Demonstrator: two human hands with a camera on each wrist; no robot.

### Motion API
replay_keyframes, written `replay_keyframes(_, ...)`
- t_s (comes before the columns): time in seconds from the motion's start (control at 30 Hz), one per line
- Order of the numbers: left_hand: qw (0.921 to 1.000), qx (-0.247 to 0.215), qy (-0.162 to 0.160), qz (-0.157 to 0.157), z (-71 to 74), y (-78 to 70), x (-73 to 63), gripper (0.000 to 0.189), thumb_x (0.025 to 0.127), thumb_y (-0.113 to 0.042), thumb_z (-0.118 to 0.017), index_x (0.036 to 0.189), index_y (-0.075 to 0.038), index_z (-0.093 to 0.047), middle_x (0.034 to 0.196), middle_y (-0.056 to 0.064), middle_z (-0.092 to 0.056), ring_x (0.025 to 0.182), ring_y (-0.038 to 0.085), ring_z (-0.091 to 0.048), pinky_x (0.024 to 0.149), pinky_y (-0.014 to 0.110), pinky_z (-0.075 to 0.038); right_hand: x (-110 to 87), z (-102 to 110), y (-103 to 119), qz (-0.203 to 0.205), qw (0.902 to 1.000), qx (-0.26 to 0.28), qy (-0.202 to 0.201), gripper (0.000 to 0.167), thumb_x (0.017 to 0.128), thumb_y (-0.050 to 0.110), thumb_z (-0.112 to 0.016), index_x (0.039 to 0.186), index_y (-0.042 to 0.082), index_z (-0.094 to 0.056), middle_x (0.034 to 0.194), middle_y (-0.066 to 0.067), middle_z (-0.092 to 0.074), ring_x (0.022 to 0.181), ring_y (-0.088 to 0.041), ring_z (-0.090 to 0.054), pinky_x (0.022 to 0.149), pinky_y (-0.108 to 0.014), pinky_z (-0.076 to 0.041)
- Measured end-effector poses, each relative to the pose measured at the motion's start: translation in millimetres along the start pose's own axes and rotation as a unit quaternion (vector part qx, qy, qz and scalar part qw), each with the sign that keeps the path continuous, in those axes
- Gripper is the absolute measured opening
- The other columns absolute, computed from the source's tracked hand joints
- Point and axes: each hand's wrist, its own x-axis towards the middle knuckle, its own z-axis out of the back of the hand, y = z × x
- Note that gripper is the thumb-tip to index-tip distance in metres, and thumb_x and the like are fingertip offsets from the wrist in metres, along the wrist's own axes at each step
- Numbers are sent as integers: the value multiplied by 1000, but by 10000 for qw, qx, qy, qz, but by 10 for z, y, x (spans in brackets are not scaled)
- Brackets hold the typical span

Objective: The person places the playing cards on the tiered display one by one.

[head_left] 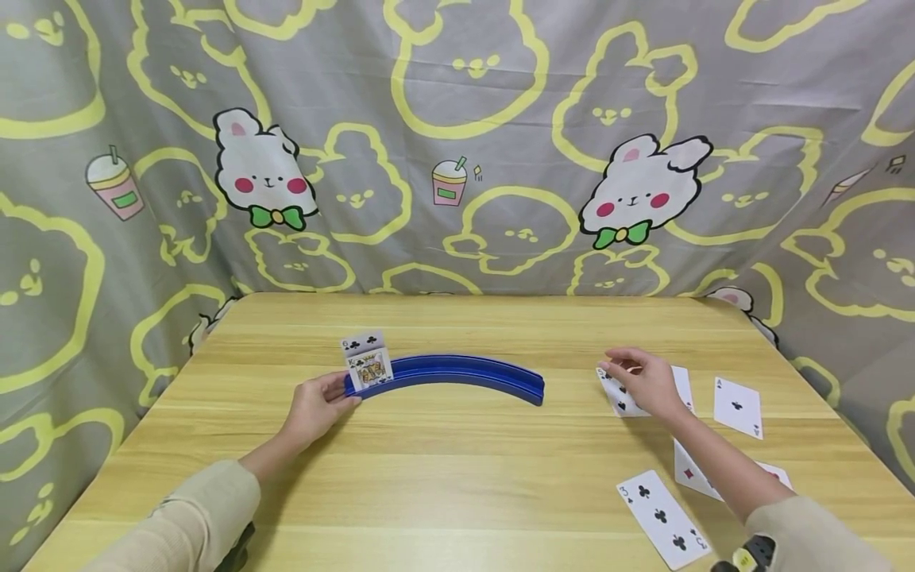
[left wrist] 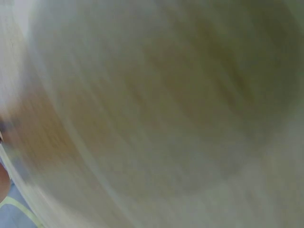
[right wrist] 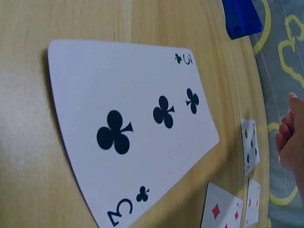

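Note:
My left hand (head_left: 316, 407) grips the left end of a curved blue card holder (head_left: 457, 368). At that end a king of clubs (head_left: 372, 371) stands upright in front of a six of clubs (head_left: 364, 342). Over on the right, my right hand (head_left: 643, 383) hovers above a spade card (head_left: 623, 401), its fingers loosely bent near one corner. In the right wrist view a gap shows between the hand (right wrist: 292, 142) and that card (right wrist: 250, 146), which lies on the table. The left wrist view is too blurred to make out the grip.
A three of clubs (head_left: 663, 520) lies nearest the front, with an ace of clubs (head_left: 738, 407) farther back. The right forearm partly covers a diamond card (head_left: 693, 470) and another red card (head_left: 775, 474). Another card (head_left: 682, 383) shows behind the right hand. A patterned curtain (head_left: 457, 159) surrounds the wooden table (head_left: 457, 492).

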Motion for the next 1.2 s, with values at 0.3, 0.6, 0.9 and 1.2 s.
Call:
replay_keyframes(0.3,10000,-27,22,37,-11,-7,11,41,78,7,-67,116,15,-54,111,34,-60,103,41,-62,81,25,-59,31,81,-187,-257,9995,-189,-75,36,90,21,-62,112,-7,-61,95,-19,-65,72,14,-45,56,-10,-49)
replay_keyframes(0.6,10000,-28,31,67,-7,-6,9,42,78,7,-67,116,15,-54,111,34,-59,103,41,-62,81,25,-59,101,121,-281,-883,9958,-230,1,38,89,20,-62,112,-10,-60,94,-20,-63,70,1,-47,53,-10,-46)
replay_keyframes(0.9,9999,-55,17,101,3,-6,5,41,78,7,-66,117,15,-53,112,35,-59,104,42,-62,81,25,-59,160,102,-325,-1217,9907,-558,244,34,88,16,-62,109,-11,-60,96,-22,-61,81,-20,-51,56,-13,-43)
replay_keyframes(1.2,10000,-64,16,33,3,-15,4,41,78,8,-66,116,16,-54,111,34,-59,104,42,-62,81,25,-59,178,58,-367,-1368,9874,-771,185,27,85,14,-66,99,-9,-63,89,-20,-63,79,-22,-55,59,-18,-43)
